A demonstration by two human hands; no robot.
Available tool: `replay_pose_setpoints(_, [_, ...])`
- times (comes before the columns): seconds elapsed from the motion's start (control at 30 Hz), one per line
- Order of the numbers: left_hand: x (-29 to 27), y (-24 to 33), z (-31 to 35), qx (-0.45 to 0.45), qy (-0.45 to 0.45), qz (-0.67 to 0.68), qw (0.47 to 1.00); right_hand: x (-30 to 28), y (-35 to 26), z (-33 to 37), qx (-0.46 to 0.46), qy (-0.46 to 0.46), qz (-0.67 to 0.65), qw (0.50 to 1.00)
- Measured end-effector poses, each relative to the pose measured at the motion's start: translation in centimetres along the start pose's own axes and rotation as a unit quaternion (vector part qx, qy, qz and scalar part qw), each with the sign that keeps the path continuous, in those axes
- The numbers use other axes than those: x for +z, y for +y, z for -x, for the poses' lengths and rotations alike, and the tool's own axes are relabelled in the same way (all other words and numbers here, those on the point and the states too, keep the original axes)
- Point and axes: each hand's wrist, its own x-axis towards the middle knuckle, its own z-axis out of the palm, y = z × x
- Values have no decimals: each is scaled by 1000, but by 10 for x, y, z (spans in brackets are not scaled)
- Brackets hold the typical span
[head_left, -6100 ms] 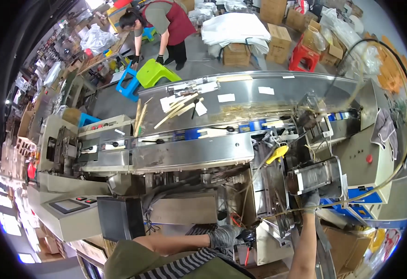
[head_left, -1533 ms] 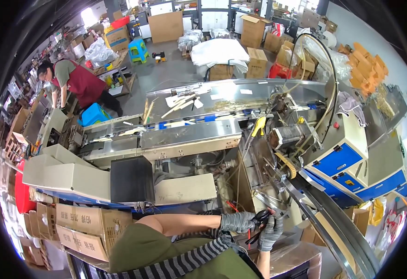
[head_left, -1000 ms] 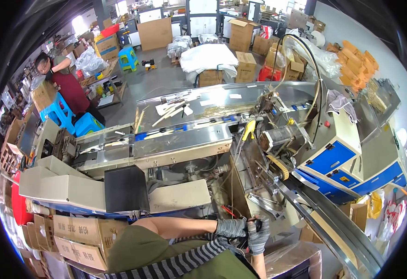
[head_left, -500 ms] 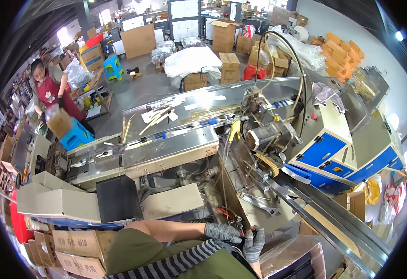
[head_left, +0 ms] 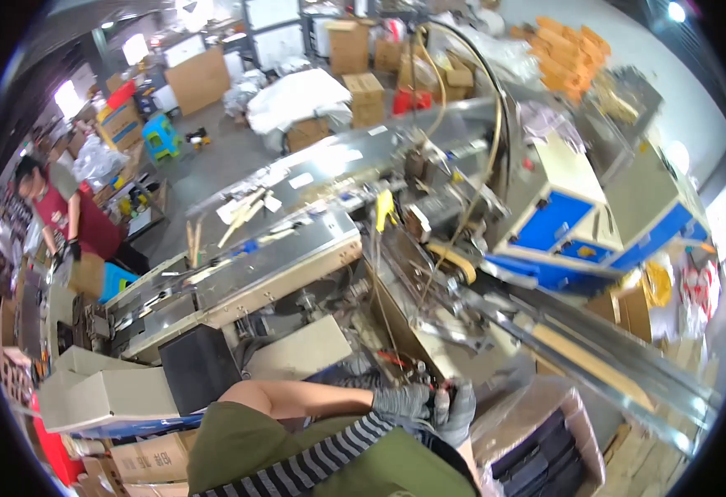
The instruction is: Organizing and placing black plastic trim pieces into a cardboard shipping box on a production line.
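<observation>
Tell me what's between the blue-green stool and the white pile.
Head view: grey floor, a dark-and-yellow object on it and, nearer the white pile, silvery wrapped bundles.

Just beyond the right hand (head_left: 457, 407), room opens over the pale panel (head_left: 444, 359) — a wrench (head_left: 462, 338) lying on it — while metal rails (head_left: 620, 341) bar the right, an open box (head_left: 590, 431) below them.

Grey gloves (head_left: 401, 402) near five o'clock looked matt and knitted, the metal worktop (head_left: 330, 162) near twelve was glossy, cabinet doors (head_left: 544, 222) near three smooth, and clear plastic sheeting (head_left: 512, 401) near four shiny.
</observation>
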Motion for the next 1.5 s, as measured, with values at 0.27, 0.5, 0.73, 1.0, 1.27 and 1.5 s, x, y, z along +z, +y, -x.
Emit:
replay_pose_setpoints(0.27, [-95, 76, -2, 252, 39, -39, 966, -8, 0, -25, 56, -25, -158, 986])
replay_pose_setpoints(0.5, [-128, 112, -70, -77, 72, 662, 742, -15, 3, -72, -4, 167, 159, 973])
replay_pose_setpoints(0.73, [-139, 82, -272, -75, 173, 50, 981, -64, 57, -159, 173, 55, 382, 906])
replay_pose_setpoints(1.0, [-116, 92, -339, 4, -62, -419, 906, -91, 119, -179, 391, 124, 272, 871])
replay_pose_setpoints(1.27, [-129, 70, -306, -51, 182, -142, 972, -57, 153, -192, 428, 107, 339, 831])
replay_pose_setpoints(1.5, [-131, 57, -279, -118, 98, -191, 969, -39, 166, -209, 445, -36, 324, 834])
